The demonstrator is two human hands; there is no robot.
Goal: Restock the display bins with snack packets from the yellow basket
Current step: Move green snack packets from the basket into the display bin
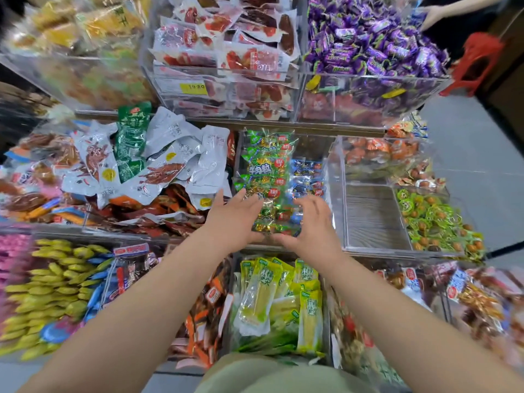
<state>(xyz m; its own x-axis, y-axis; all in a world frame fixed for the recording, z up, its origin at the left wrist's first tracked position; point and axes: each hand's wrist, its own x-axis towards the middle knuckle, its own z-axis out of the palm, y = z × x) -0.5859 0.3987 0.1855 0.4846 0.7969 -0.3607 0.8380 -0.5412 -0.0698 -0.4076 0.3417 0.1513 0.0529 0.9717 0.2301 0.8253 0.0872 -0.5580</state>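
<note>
A long clear bundle of green snack packets [268,171] stands on end, tilted, over a clear acrylic bin [330,177] in the middle row of the display. My left hand [235,219] holds its lower left side, fingers laid along the wrapper and thumb under the bottom end. My right hand [309,222] grips the lower right side with curled fingers. Blue packets [307,177] lie inside that bin behind the bundle. The yellow basket is out of view.
Right of that bin a compartment [371,217] shows its bare wood-grain floor. Around it are bins of white packets [170,160], purple candies [377,46], yellow-green packets [280,296] and green round sweets [433,219]. Another person's hand [433,15] reaches in top right near a red stool [479,61].
</note>
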